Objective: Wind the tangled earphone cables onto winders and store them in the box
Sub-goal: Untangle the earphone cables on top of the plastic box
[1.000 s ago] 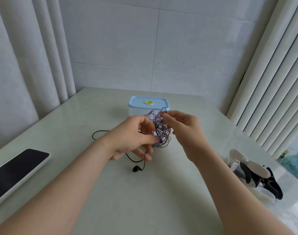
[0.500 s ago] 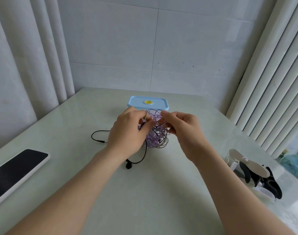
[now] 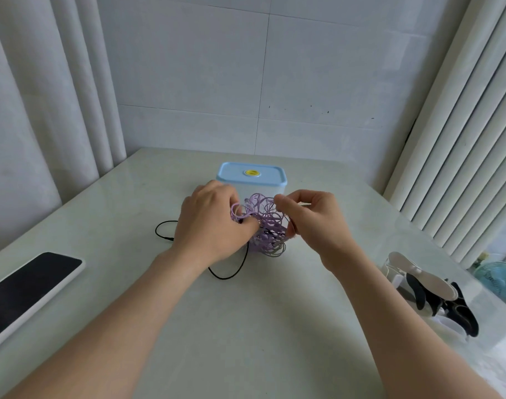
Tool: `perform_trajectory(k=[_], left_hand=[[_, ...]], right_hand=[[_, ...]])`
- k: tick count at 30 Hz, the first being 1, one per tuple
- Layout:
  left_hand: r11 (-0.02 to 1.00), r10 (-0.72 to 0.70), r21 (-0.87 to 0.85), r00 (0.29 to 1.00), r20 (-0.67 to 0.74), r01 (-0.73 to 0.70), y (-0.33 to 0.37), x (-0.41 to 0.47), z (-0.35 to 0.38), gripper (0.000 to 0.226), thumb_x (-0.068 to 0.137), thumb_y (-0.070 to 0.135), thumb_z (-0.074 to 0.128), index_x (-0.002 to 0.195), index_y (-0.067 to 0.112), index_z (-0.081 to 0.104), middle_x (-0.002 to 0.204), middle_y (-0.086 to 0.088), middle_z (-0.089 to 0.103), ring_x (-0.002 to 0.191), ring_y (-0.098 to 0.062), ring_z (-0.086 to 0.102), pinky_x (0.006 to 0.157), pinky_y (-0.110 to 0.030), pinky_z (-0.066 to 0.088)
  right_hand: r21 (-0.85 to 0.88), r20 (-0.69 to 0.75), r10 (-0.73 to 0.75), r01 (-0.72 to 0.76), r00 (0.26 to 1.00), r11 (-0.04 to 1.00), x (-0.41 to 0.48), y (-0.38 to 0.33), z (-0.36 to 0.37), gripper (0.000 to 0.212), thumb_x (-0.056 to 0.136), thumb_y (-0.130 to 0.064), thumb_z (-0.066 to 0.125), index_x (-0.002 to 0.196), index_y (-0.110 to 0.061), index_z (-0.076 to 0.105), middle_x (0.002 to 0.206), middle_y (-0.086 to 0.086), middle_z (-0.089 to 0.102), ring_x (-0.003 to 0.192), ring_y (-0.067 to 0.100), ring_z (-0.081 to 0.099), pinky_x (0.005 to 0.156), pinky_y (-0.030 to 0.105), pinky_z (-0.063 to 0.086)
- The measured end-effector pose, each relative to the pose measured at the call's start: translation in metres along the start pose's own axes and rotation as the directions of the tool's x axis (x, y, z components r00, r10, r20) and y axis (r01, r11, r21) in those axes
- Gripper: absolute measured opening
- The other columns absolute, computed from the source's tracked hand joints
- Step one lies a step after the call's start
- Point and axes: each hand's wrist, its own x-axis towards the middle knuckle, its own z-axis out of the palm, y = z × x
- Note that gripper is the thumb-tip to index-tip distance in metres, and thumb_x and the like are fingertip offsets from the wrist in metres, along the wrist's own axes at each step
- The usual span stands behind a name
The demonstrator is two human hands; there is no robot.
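Pale stone-look table (image 3: 246, 335) against a white tiled wall, white curtains on either side; you work near its middle.

Item one: tangle of purple earphone cables (image 3: 267, 226), held between both your hands, just in front of the box; whether its lowest loops touch the table cannot be told.

Item two: black cable (image 3: 231, 274), running out of the tangle; one loop lies on the table under your left wrist; another curls toward the left edge.

Item three: box (image 3: 251, 176), clear, blue lid closed on it, yellow spot on top; stands near the far edge.

Item four: your left hand (image 3: 211, 226); fingers curled, thumb pressing purple loops at the tangle's left side.

Item five: your right hand (image 3: 312, 223); thumb and forefinger pinching strands at its upper right, other fingers curled.

Item six: winders (image 3: 430, 295), white and black, heaped at the right edge.

Item seven: dark-screened phone (image 3: 30, 280), white rim, flat at the left edge.
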Motion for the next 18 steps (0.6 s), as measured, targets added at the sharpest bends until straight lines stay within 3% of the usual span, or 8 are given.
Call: perform_trajectory(k=[2, 5, 8, 12, 18], left_hand=[[0.998, -0.008, -0.058, 0.999, 0.042, 0.010, -0.002, -0.001, 0.001, 0.048, 0.066, 0.053, 0.066, 0.106, 0.029, 0.054, 0.110, 0.009, 0.055, 0.103, -0.023, 0.052, 0.089, -0.039, 0.042], [0.995, 0.036, -0.093, 0.983, 0.180, -0.019, 0.002, -0.003, -0.001, 0.076, 0.076, 0.039, 0.073, 0.143, 0.049, 0.040, 0.142, 0.018, 0.039, 0.117, -0.023, 0.037, 0.093, -0.036, 0.029], [0.998, 0.065, -0.014, 0.965, 0.254, -0.063, 0.008, -0.005, -0.002, 0.078, 0.069, 0.050, 0.064, 0.143, 0.055, 0.041, 0.149, 0.027, 0.028, 0.118, -0.019, 0.029, 0.092, -0.035, 0.025], [0.997, 0.031, 0.056, 0.971, 0.236, -0.046, 0.007, -0.004, -0.002, 0.063, 0.062, 0.069, 0.058, 0.122, 0.050, 0.055, 0.137, 0.027, 0.037, 0.114, -0.018, 0.028, 0.086, -0.034, 0.022], [0.987, -0.049, 0.154, 0.996, 0.072, 0.037, 0.003, -0.001, -0.002, 0.039, 0.073, 0.065, 0.061, 0.100, 0.038, 0.059, 0.114, 0.019, 0.047, 0.104, -0.019, 0.025, 0.077, -0.035, 0.018]], right_hand=[[-0.127, 0.003, -0.013, 0.013, 1.000, 0.992, -0.002, -0.001, 0.000, 0.023, 0.091, -0.026, 0.076, 0.080, -0.006, 0.073, 0.049, 0.002, 0.061, 0.043, 0.014, 0.055, 0.045, 0.015, 0.038], [-0.280, -0.052, -0.123, 0.104, 0.991, 0.954, -0.002, 0.002, 0.004, 0.019, 0.091, -0.027, 0.071, 0.075, -0.016, 0.073, 0.049, 0.003, 0.066, 0.043, 0.022, 0.060, 0.048, 0.024, 0.046], [-0.402, -0.170, -0.291, 0.203, 0.942, 0.893, 0.002, 0.005, 0.005, 0.020, 0.090, -0.028, 0.067, 0.073, -0.018, 0.069, 0.051, 0.002, 0.066, 0.049, 0.028, 0.058, 0.055, 0.032, 0.049], [0.080, -0.141, -0.199, 0.212, 0.970, 0.974, 0.005, -0.003, -0.001, 0.018, 0.094, -0.012, 0.067, 0.077, -0.007, 0.072, 0.058, -0.008, 0.057, 0.059, 0.006, 0.047, 0.060, 0.020, 0.039], [0.522, -0.217, -0.051, 0.160, 0.975, 0.838, 0.012, -0.006, -0.005, 0.014, 0.082, -0.021, 0.065, 0.069, -0.022, 0.070, 0.075, -0.002, 0.059, 0.067, 0.013, 0.040, 0.064, 0.028, 0.030]])
